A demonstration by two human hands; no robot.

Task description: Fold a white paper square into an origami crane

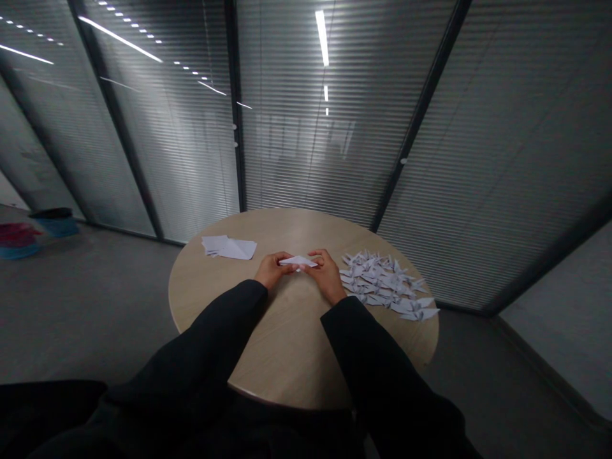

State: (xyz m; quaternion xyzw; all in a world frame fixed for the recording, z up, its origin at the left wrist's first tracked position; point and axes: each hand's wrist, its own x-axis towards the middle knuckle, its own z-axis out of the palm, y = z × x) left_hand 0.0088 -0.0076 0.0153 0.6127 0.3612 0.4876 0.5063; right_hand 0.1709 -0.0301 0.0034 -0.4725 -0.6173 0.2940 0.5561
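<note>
Head view, looking down at both hands. We see the left hand (272,269) and the right hand (327,275) held close together, each partly closed in a pinch on one end of a folded white paper (297,261). The paper is a narrow, pointed shape, raised just above the counter (287,338) between the hands. We judge the grip to be the weak point: thin paper held only at its ends could slip, or uneven pressure could put a crease off line.

Just beyond the right hand lies a loose heap of white origami cranes (382,284), overlapping and reaching toward the counter's edge. A drifting right sleeve (368,357) could brush them, and we could see the outermost ones sliding onto the floor (95,306).

On the far left of the counter sits a small stack of white paper sheets (229,248), loosely fanned and easily shifted by a careless reach. Beyond the counter stands a glass partition with blinds (306,127). We also judge the dim light a risk, as it may hide fine creases.
</note>
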